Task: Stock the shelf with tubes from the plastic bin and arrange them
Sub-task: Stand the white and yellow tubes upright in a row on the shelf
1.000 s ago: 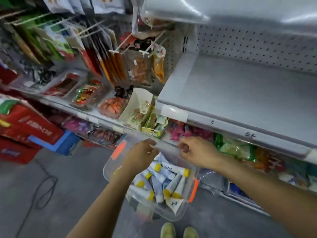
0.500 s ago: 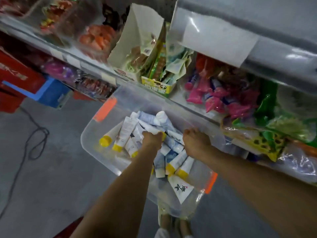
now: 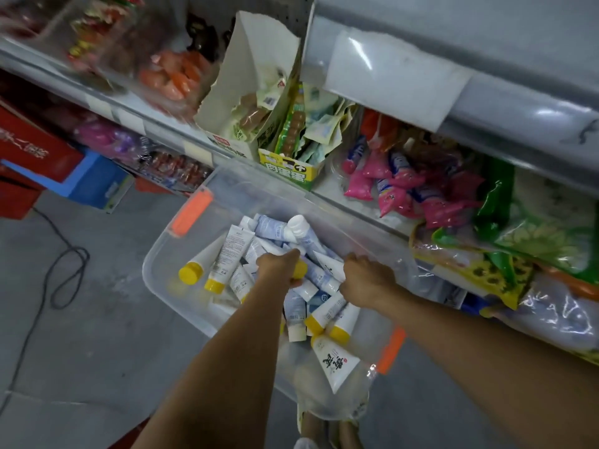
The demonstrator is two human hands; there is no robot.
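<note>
Left hand (image 3: 277, 267) dropped into bin (image 3: 181, 298), fingers clamped on tube (image 3: 300, 269), cap rightward; right hand (image 3: 368, 278) fingers unclear.

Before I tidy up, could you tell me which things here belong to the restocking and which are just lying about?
For the job: plastic bin, tubes, grey shelf, left hand, right hand.
Lying about: pink packets, yellow carton, black cable, blue box.

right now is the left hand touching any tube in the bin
Touching. In the head view the left hand curls its fingers round a yellow-capped tube in the plastic bin.
</note>
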